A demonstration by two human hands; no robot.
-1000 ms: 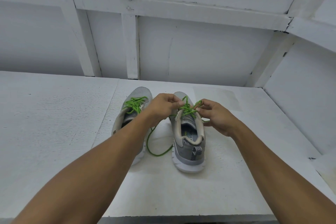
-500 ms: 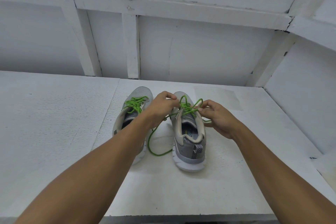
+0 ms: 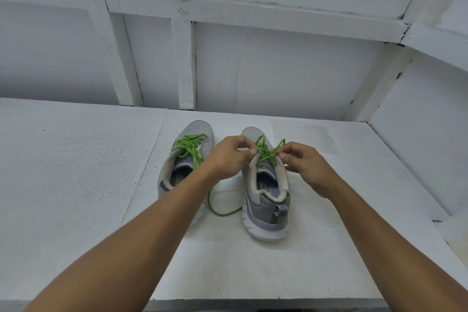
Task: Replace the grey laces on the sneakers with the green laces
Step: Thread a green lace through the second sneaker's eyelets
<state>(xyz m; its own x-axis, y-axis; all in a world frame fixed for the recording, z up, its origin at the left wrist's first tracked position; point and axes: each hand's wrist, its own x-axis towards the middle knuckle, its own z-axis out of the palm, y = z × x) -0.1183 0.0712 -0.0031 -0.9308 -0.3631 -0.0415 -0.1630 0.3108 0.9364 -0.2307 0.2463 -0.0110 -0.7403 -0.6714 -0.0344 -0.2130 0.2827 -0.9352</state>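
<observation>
Two grey sneakers stand side by side on the white table (image 3: 76, 185), heels toward me. The left sneaker (image 3: 186, 159) carries a green lace (image 3: 191, 144) across its eyelets. On the right sneaker (image 3: 266, 200) a second green lace (image 3: 266, 149) is gathered over the tongue. My left hand (image 3: 228, 157) pinches that lace at the shoe's left side, and my right hand (image 3: 304, 164) pinches it at the right side. A loose length of green lace (image 3: 220, 211) trails on the table between the shoes, partly hidden under my left forearm. No grey laces are in view.
White wall panels with wooden framing (image 3: 184, 58) rise behind the table. A white side wall (image 3: 417, 147) closes off the right. The table's front edge (image 3: 253, 303) runs close to me. A seam (image 3: 149, 159) runs across the tabletop left of the shoes.
Both hands stay at the right sneaker's lace, with small finger shifts. A lace loop stands a little higher between them than before. The sneakers have not moved.
</observation>
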